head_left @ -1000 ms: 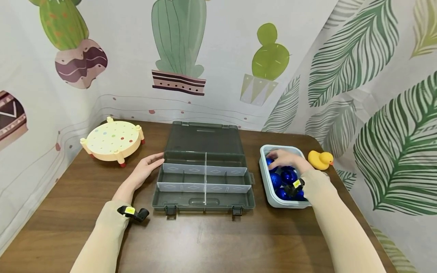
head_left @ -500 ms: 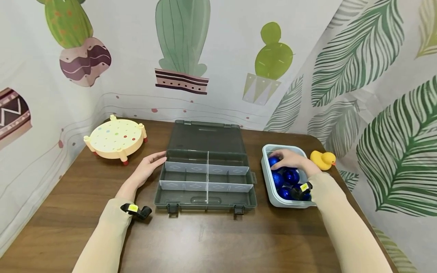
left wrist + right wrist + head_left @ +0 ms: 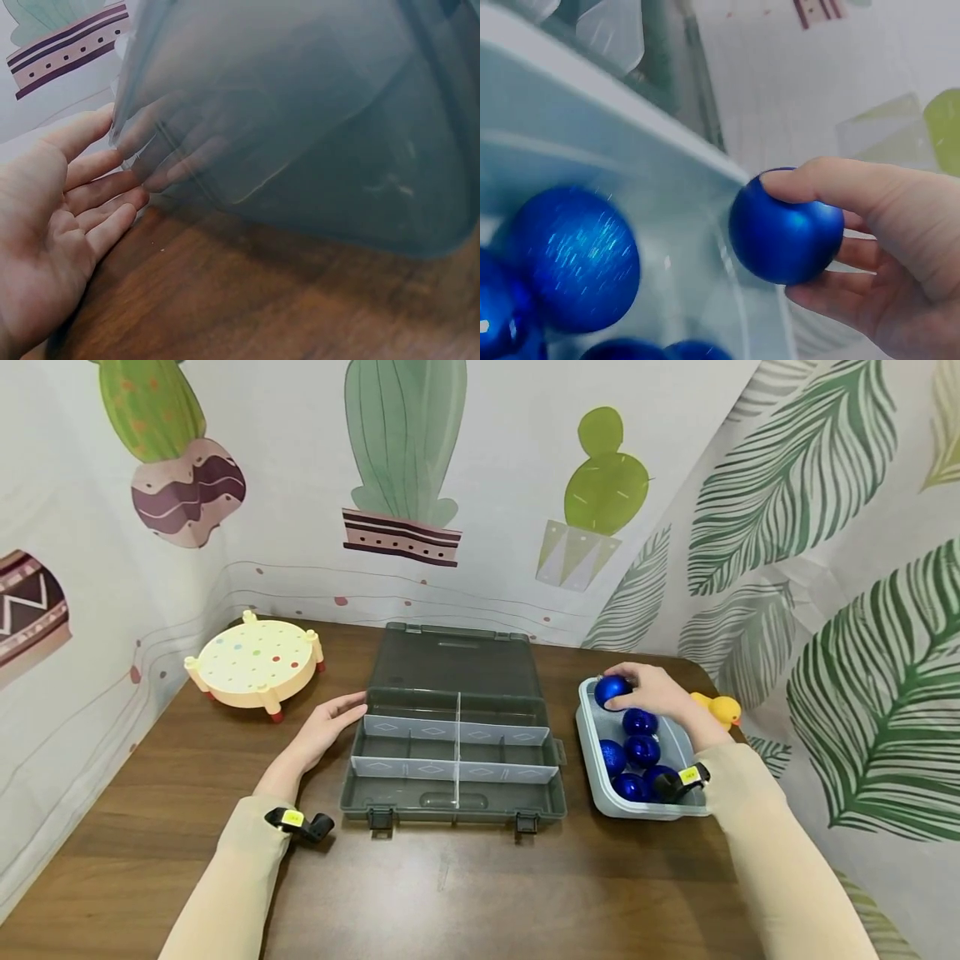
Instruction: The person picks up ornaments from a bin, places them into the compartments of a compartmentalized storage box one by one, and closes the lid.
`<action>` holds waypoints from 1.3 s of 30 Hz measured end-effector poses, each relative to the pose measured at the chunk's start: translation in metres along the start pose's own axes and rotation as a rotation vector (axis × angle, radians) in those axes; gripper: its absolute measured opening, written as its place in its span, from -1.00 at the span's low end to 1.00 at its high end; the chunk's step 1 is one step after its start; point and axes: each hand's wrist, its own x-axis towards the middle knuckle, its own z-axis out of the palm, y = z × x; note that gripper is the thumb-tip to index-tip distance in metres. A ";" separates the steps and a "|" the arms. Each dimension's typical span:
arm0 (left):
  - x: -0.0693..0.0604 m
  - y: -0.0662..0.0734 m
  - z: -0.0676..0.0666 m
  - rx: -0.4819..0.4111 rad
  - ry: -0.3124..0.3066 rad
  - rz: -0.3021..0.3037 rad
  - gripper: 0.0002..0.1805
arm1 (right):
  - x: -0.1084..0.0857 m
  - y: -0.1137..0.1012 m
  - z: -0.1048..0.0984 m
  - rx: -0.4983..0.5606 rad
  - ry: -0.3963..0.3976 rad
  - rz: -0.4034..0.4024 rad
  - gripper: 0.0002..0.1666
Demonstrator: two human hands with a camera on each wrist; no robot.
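My right hand (image 3: 654,689) grips a matte blue ball (image 3: 786,229) between thumb and fingers, at the far left corner of a light blue bin (image 3: 587,760). Several more blue balls (image 3: 641,750) lie in the bin, some shiny, one with a glittery streaked surface (image 3: 577,259). My left hand (image 3: 321,735) touches the left side of an open dark translucent organizer box (image 3: 450,793), its fingers fairly straight. In the left wrist view the fingertips (image 3: 120,214) rest at the edge of the box's side wall.
Pale dividers (image 3: 408,768) split the organizer box into compartments; its lid (image 3: 453,660) lies back toward the wall. A yellow round toy stand (image 3: 255,664) with red-tipped legs stands at the back left. A yellow rubber duck (image 3: 723,710) sits right of the bin, partly behind the right arm.
My right hand has risen out of the bin's far part with a blue ball in its fingers. The left hand stays at the box's side. The view has shifted slightly.
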 end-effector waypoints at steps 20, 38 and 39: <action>-0.003 0.000 -0.001 0.041 0.020 0.007 -0.33 | 0.060 -0.094 0.019 0.104 0.097 -0.142 -0.29; -0.002 0.001 0.003 0.040 0.016 0.011 -0.35 | 0.099 -0.155 0.073 0.343 0.089 -0.249 -0.32; -0.001 0.001 0.003 0.041 0.015 0.013 -0.35 | 0.100 -0.158 0.077 0.348 0.084 -0.256 -0.32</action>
